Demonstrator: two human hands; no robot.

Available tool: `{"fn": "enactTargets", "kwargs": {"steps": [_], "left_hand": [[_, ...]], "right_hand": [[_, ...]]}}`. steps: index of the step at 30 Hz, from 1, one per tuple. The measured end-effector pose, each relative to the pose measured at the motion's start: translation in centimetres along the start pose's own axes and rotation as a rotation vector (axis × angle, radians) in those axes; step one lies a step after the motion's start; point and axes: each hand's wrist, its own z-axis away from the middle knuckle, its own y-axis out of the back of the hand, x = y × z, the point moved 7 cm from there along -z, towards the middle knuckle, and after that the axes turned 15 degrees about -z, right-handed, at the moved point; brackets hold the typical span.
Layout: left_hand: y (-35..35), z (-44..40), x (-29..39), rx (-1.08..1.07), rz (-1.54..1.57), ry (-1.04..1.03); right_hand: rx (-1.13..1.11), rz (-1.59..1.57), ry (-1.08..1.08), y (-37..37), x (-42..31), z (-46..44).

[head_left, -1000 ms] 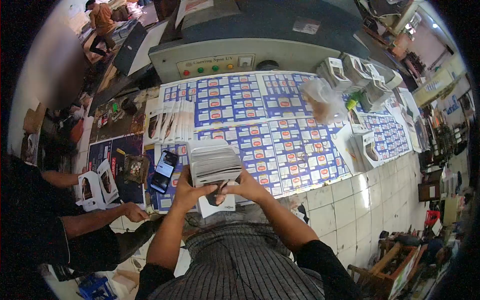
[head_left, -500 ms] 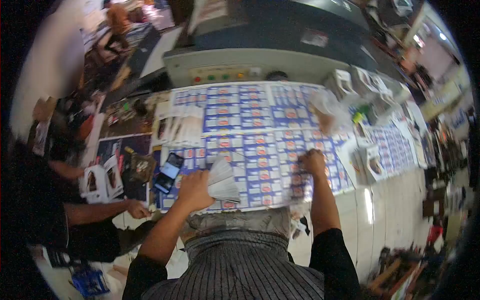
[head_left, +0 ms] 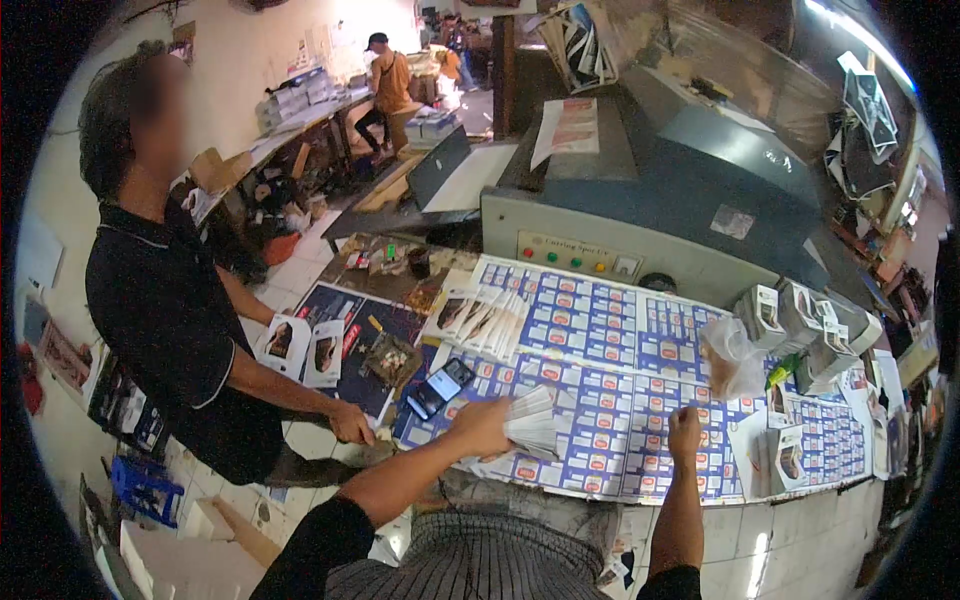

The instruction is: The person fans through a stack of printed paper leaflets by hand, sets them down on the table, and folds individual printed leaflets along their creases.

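Note:
My left hand [head_left: 482,428] is wrapped round one end of a fanned stack of white cards [head_left: 532,422], held over the blue and white printed sheets [head_left: 590,420] on the table. A phone [head_left: 440,388] lies just left of that hand. My right hand [head_left: 685,430] is closed in a fist above the printed sheets, some way to the right of the stack. Whether its fingers hold anything is hidden. Overlapping white cards with a dark picture [head_left: 485,318] lie behind the phone.
A co-worker [head_left: 170,330] stands at the left, holding picture cards [head_left: 288,343]. Packed stacks [head_left: 765,318], a clear plastic bag [head_left: 730,357] and a stack of cards [head_left: 787,462] are on the right. Behind the table stands a grey machine [head_left: 660,235].
My right hand has let go of the stack and moved right, closing. My left hand keeps the stack, which has fanned out. The view has swung up and left, showing the co-worker's upper body.

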Motion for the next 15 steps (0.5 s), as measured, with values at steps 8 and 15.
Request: {"fn": "enactTargets", "kwargs": {"steps": [8,15], "left_hand": [[-1.3,2.4,1.3,-0.152,1.451,-0.290],[-2.3,3.7,2.1,-0.272,1.460,-0.363]], "right_hand": [[-0.538,-1.171,-0.540,-7.3,-16.2,6.9],[-0.636,-1.469,-0.598,-9.7,-21.6,11.0]]}}
